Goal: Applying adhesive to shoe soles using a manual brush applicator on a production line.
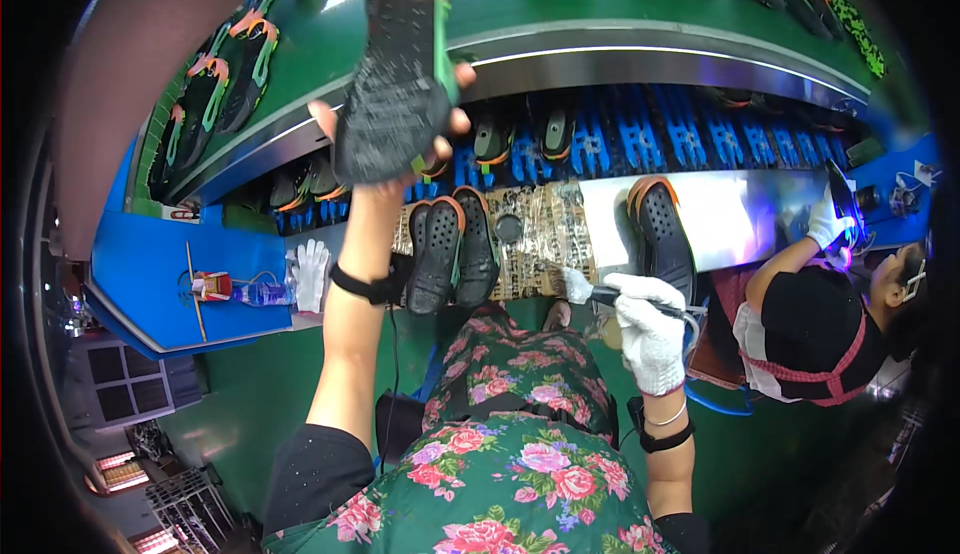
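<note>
Held up over the conveyor's front edge is a black shoe sole [395,74] with an orange and green rim. My bare left hand [458,122] grips it from behind, fingers showing at its right side and the thumb at its left. My right hand [652,332], in a white knitted glove, is closed round the dark handle of a brush [574,284]. The pale bristles point left, apart from the held sole. On the worktop below my left hand stand black perforated soles [437,254] with orange rims. More such soles [662,229] lie beyond my right hand.
A green conveyor belt [600,6] carrying several soles runs across the back. Beneath it are blue racks [640,144] with more soles. At left, a blue table [150,274] bears a bottle [265,294] and a white glove [312,272]. A co-worker [810,314] sits at right.
</note>
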`<state>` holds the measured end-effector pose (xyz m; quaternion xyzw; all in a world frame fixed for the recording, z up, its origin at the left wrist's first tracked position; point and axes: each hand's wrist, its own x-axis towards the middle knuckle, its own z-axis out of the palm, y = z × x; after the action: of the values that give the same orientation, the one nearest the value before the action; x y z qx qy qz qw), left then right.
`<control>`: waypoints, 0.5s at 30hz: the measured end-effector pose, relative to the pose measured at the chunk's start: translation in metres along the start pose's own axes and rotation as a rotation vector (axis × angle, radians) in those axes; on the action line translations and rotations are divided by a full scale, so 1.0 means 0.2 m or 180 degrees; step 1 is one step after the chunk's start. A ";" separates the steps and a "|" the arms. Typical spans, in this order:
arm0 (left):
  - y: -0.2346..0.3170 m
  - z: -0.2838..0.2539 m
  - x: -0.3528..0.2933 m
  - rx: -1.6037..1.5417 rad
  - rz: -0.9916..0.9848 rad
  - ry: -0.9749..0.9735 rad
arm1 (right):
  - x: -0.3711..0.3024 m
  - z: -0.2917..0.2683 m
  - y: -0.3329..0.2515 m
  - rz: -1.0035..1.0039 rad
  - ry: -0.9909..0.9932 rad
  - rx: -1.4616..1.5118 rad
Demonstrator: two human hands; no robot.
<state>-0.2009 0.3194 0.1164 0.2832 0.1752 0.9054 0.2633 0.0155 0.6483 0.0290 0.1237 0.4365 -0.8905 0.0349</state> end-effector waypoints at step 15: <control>-0.07 -0.20 0.39 0.0870 0.1072 0.2526 | 0.06 -0.07 0.35 0.0253 0.0217 -0.0219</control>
<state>-0.2748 0.3686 0.1114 -0.0292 0.3321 0.9427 -0.0150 0.0184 0.6161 -0.0365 0.1699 0.4625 -0.8681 0.0597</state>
